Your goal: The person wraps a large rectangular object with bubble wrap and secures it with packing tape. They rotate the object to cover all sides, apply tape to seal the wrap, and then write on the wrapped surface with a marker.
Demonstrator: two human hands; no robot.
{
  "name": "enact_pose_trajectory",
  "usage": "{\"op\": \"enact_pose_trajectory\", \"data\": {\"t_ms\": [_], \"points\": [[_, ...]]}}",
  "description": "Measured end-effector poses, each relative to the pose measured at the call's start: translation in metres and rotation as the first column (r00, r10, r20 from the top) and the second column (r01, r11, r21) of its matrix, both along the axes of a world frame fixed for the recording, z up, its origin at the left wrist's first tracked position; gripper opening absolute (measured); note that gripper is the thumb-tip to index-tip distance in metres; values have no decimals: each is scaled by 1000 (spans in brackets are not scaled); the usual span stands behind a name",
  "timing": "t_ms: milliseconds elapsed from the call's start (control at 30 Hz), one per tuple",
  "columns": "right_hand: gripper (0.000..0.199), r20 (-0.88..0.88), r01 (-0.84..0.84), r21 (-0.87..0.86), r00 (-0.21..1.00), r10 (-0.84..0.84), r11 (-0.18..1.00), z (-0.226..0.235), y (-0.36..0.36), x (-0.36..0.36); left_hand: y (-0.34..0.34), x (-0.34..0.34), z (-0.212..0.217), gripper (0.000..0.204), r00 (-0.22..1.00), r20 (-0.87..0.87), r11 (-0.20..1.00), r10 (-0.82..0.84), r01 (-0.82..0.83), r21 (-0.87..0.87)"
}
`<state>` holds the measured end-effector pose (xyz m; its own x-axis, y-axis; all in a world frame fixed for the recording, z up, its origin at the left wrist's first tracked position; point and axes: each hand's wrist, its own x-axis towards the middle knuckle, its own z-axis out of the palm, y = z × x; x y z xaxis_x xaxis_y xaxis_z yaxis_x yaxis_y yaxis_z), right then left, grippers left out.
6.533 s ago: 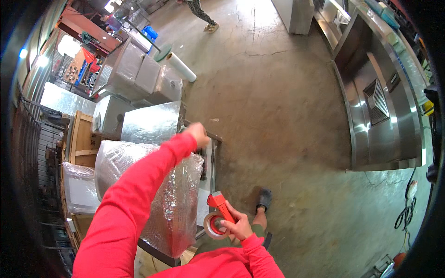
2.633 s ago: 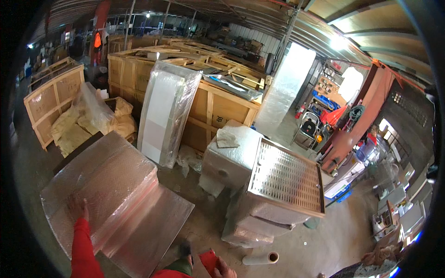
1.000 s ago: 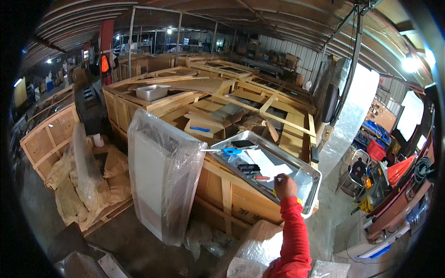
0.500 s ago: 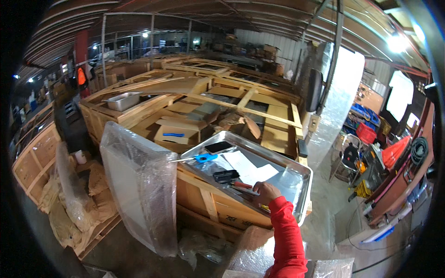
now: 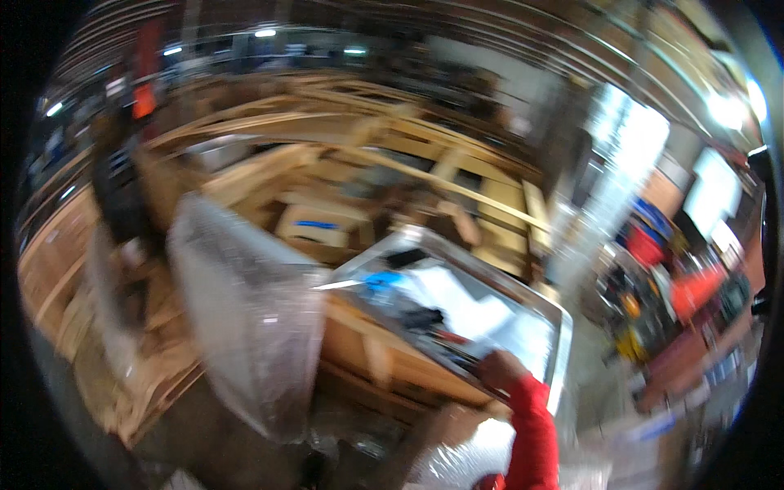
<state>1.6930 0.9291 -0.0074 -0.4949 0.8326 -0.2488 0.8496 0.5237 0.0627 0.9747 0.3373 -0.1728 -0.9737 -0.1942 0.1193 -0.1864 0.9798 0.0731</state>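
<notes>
The picture is motion-blurred. My right hand (image 5: 500, 367), in a red sleeve, reaches up from the lower edge and rests at the near rim of a shallow metal tray (image 5: 559, 320). The tray lies tilted on a wooden crate (image 5: 384, 359). In it lie white paper sheets (image 5: 457, 304), scissors with blue handles (image 5: 376, 281) and some small dark tools next to my fingers. The blur hides whether the fingers hold anything. My left hand is out of view.
A tall panel wrapped in clear plastic (image 5: 245, 327) leans against the crate to the left. Another plastic-wrapped item (image 5: 461, 465) sits below my arm. More wooden crates (image 5: 343, 180) fill the back. A person in dark clothes (image 5: 122, 204) stands far left. Red and orange equipment (image 5: 694, 286) is at right.
The view has swung and dropped toward the tray. My right hand has come down from the tray's middle to its near rim. The tape dispenser held earlier is no longer visible.
</notes>
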Motion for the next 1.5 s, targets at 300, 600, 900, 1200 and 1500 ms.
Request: {"op": "enact_pose_trajectory", "data": {"t_ms": [300,600,900,1200,1500], "points": [[30,-379,126,408,924,42,904,19,-121,-146,-126,72,-17,78,737,120,741,665,-671,21],[48,-853,-530,-70,472,225,845,-154,-273,-468,-137,122,26,85,907,-162,850,389,-285,443],[13,-951,-964,-230,251,179,130,-177,-434,-694,-54,74,93,39,870,-63,388,-490,282,878],[10,-882,-867,-471,462,92,-162,-71,-500,-841,-87,-46,137,36,830,-481,583,-282,547,601],[14,-873,-711,376,-487,31,-594,-55,-516,-1059,-61,-187,160,29,869,-495,825,13,270,496]]}}
